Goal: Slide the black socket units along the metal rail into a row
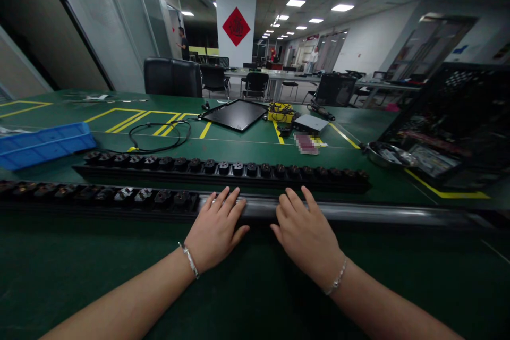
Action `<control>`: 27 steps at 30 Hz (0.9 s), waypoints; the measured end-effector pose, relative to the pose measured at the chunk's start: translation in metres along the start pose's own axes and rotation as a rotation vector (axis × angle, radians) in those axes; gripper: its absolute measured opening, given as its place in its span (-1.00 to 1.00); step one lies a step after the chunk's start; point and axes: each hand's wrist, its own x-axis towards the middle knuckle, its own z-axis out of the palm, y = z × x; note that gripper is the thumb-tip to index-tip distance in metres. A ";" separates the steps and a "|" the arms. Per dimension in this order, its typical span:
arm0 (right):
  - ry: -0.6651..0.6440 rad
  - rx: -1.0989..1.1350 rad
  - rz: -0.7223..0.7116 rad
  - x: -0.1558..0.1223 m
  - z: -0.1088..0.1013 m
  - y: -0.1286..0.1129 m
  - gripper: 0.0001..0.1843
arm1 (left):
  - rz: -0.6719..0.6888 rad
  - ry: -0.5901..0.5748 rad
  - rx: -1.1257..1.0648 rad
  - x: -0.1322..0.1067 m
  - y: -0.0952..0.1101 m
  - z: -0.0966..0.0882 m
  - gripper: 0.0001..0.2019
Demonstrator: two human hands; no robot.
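My left hand (215, 229) and my right hand (303, 234) lie palm down, side by side on a green table (255, 287). Their fingers are stretched out and rest on a long dark rail (378, 214) that runs across the table. Left of my left hand the rail carries a row of several black sockets (119, 195). A second long black socket strip (223, 168) lies just behind it. Each wrist wears a thin bracelet. Neither hand holds anything.
A blue tray (43, 143) sits at the far left. A black cable loop (159, 135), a flat black panel (235, 115), a yellow box (281, 112) and a metal bowl (385, 154) lie further back. A black crate (458, 117) stands at the right. Office chairs stand beyond.
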 end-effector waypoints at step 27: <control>-0.713 0.198 0.490 -0.006 0.004 0.092 -0.39 | 0.033 -0.005 0.026 0.001 -0.001 0.000 -0.58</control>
